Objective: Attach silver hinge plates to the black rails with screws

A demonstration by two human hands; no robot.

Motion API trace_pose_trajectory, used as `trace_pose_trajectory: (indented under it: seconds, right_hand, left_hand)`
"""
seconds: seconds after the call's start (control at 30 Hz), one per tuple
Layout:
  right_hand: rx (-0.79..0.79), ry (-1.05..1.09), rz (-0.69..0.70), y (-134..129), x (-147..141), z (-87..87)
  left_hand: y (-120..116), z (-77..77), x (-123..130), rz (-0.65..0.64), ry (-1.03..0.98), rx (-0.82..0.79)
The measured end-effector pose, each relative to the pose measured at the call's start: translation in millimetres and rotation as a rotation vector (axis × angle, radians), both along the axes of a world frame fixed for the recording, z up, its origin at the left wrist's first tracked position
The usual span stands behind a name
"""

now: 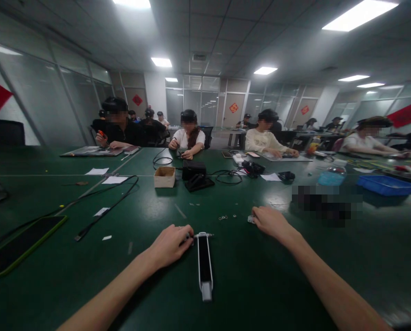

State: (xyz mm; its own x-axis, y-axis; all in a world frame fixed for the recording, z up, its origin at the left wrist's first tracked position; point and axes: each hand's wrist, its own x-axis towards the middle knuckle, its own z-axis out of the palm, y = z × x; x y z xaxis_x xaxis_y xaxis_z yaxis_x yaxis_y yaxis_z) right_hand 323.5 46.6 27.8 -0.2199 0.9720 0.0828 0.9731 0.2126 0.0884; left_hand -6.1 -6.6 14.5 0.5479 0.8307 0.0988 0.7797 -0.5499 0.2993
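Observation:
On the green table (246, 276) lies a long white-framed device (205, 264) with a dark middle and a pale end toward me. A thin metal rod crosses its far end. My left hand (172, 243) is at the left end of that rod, fingers closed round a small part too hidden to name. Farther right, my right hand (270, 223) pinches a small clear piece (250, 219) at the table surface. Several small rings (223, 217) lie between my hands, beyond the device.
Beyond my hands stand a small open box (164, 177) and a black case (193, 170) with cables. A blue tray (387, 185) is at right, a green-edged black mat (22, 243) at left. People sit across the table.

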Motion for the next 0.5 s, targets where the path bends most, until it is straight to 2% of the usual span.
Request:
trace_pose_trajectory:
  seconds: [0.07, 0.13, 0.23, 0.33, 0.5]
  right_hand:
    - [-0.005, 0.015, 0.022, 0, 2, 0.7]
    - [0.028, 0.075, 0.108, -3, -4, 3.0]
    - [0.089, 0.274, 0.37, -12, -24, 5.0]
    - [0.051, 0.39, 0.594, -24, -49, 1.9]
    - [-0.028, 0.385, 0.708, -34, -74, -8.3]
  left_hand:
    - [1, -2.6, 0, 0.005, 0.004, 0.009]
    - [0, -3.5, 1, 0.011, 0.009, 0.012]
    - [-2, -2.0, 4, 0.014, 0.015, 0.013]
    - [-4, -0.6, 6, 0.023, 0.019, 0.016]
    - [-2, -4.3, 6, 0.026, 0.032, 0.037]
